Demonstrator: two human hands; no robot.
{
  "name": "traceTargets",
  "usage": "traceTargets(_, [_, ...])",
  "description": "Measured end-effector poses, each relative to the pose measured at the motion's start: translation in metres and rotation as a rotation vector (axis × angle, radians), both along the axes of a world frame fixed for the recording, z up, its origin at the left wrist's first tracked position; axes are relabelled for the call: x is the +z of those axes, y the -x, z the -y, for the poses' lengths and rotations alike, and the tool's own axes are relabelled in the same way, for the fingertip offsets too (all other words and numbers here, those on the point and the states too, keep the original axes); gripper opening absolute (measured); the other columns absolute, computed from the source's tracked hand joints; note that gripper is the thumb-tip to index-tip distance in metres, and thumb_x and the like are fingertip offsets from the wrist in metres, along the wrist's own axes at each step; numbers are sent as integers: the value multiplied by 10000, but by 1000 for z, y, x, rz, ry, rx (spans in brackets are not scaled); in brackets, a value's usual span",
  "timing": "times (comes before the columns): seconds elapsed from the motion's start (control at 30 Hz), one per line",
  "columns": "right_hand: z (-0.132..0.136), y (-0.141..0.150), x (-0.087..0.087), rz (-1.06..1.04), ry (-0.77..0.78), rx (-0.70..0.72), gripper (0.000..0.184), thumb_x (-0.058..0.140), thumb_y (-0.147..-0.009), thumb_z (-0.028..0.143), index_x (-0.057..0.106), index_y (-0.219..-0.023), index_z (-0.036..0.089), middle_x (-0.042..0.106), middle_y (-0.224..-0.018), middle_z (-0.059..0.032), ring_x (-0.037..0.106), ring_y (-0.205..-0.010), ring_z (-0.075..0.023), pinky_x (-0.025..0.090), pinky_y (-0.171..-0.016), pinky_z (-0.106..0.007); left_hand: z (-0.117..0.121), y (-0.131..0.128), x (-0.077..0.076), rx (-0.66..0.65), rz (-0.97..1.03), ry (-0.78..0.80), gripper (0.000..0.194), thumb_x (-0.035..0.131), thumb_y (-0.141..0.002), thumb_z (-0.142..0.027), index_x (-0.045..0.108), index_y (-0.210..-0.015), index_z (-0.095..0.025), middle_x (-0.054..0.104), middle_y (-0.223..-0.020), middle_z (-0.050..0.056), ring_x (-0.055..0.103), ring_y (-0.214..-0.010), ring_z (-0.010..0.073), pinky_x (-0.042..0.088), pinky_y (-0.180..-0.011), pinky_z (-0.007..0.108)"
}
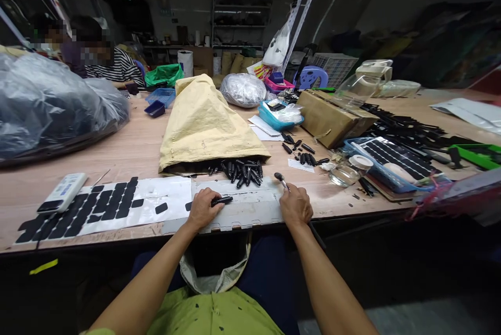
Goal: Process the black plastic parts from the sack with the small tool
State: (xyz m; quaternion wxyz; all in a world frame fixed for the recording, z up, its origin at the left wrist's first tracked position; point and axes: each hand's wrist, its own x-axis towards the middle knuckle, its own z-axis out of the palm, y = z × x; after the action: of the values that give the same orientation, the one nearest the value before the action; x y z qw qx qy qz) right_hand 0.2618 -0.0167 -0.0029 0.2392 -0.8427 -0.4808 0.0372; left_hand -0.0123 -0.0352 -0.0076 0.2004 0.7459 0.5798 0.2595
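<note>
My left hand [204, 208] is closed on a slim black tube-shaped part [222, 200], just above a grey board [250, 212] at the table's front edge. To its right, my right hand [296, 204] grips a brush-like tool [279, 177] with a dark rounded tip and a pale neck. The tip points up and left, apart from the black part. Several similar black parts [245, 172] spill from the mouth of a yellow sack [209, 126] behind the board. A white sheet with black rounded patches [160, 208] lies left of my left hand.
A white device [63, 192] rests on the patches at left. Beyond it bulges a large plastic bag [50, 105]. At right are a cardboard box [331, 118], a clear jar [344, 174] and a blue basket [391, 165]. Two people sit at the far left.
</note>
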Motion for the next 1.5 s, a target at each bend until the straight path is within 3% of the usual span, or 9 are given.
traceTargets(0.07, [10,9,4,-85,-137,76,373,402,-924,269,645,-1198,193,616,-1103,-108,559,-929,-206,411,-767,-311,0,0,1,-2,8,22,126,677,-800,-271,696,-911,-214,656,-897,30,565,-904,211,421,-818,351])
traceTargets(0.17, [33,35,8,-223,-326,341,383,391,-931,290,649,-1176,151,653,-1074,-115,590,-954,-208,455,-829,-311,-1,0,2,-4,17,47,140,697,-779,-266,716,-909,-217,668,-879,26,571,-908,214,419,-828,358])
traceTargets(0.3, [64,72,5,-274,-375,608,368,399,-966,306,643,-1218,195,671,-1045,-80,614,-960,-172,475,-856,-274,-1,1,2,-2,37,52,160,716,-756,-267,738,-909,-226,669,-853,21,573,-892,209,420,-828,353])
traceTargets(0.57, [80,89,-5,2,-365,587,380,395,-969,197,661,-1235,248,652,-887,-46,612,-841,-133,463,-744,-207,-1,1,2,19,42,65,159,723,-742,-264,747,-898,-239,680,-865,22,565,-901,211,411,-830,352])
traceTargets(0.83, [80,94,-4,-9,-373,602,380,394,-970,202,668,-1230,250,643,-873,-46,605,-821,-129,469,-744,-205,-2,1,-1,10,56,67,150,721,-745,-275,746,-889,-240,667,-836,19,559,-877,206,408,-826,353])
traceTargets(1.03, [82,105,-6,29,-363,689,394,389,-962,160,665,-1226,261,640,-854,-37,595,-808,-129,453,-749,-207,-2,1,-3,13,43,57,151,710,-748,-254,748,-894,-249,667,-845,19,557,-884,205,399,-825,352])
traceTargets(1.2, [68,86,-2,18,-331,537,357,401,-976,268,668,-1211,234,661,-930,-54,589,-881,-159,428,-770,-233,-1,1,-2,13,68,45,139,705,-768,-298,748,-884,-235,675,-845,22,562,-874,203,406,-815,351])
traceTargets(1.4, [24,21,0,123,-201,97,312,491,-913,248,722,-1122,241,622,-940,-75,511,-815,-179,344,-689,-282,-1,3,-2,-12,75,58,195,599,-856,-360,744,-899,-237,680,-848,27,564,-862,201,401,-798,352])
traceTargets(1.5, [5,-1,-8,141,-81,-26,312,505,-890,240,734,-1103,253,600,-927,-81,494,-799,-185,318,-662,-295,0,3,0,-21,68,57,187,581,-865,-343,736,-878,-240,679,-861,20,562,-873,199,387,-813,360])
